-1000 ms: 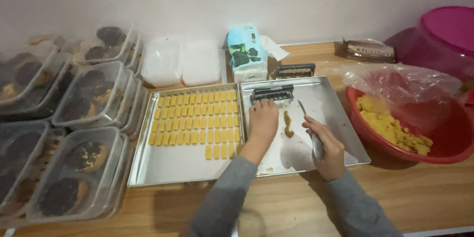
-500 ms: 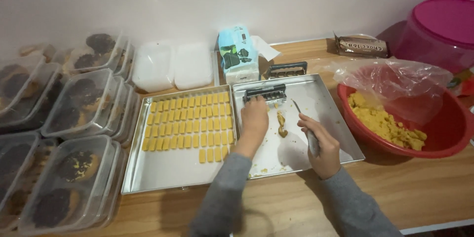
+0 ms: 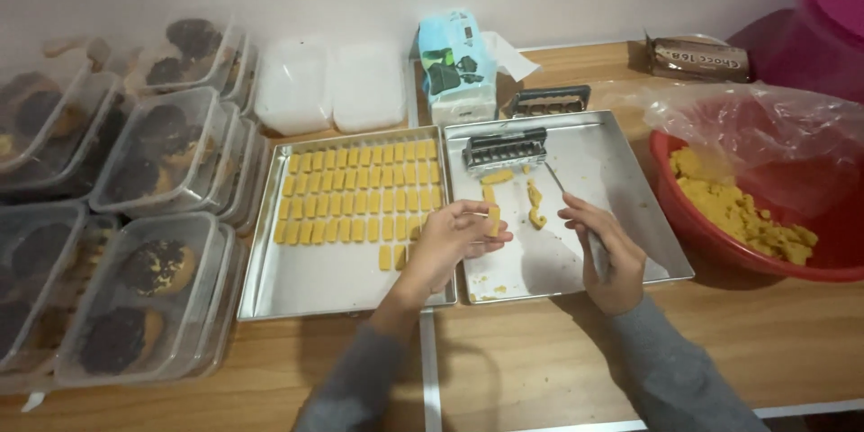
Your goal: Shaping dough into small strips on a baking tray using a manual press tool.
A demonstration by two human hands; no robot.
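Left hand [image 3: 453, 240] now off the cutter [image 3: 504, 150] — dough piece [image 3: 493, 219] over tray seam.

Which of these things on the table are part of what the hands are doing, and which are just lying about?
In use:
left hand holding a dough piece
right hand holding a knife
two metal trays
metal cutter
red dough bowl

Lying about:
clear cookie boxes
tissue pack
pink tub

Wooden table [image 3: 792, 342] bears two metal trays [image 3: 297, 283]; red basin [image 3: 720, 243]; lidded tubs [image 3: 162, 216].
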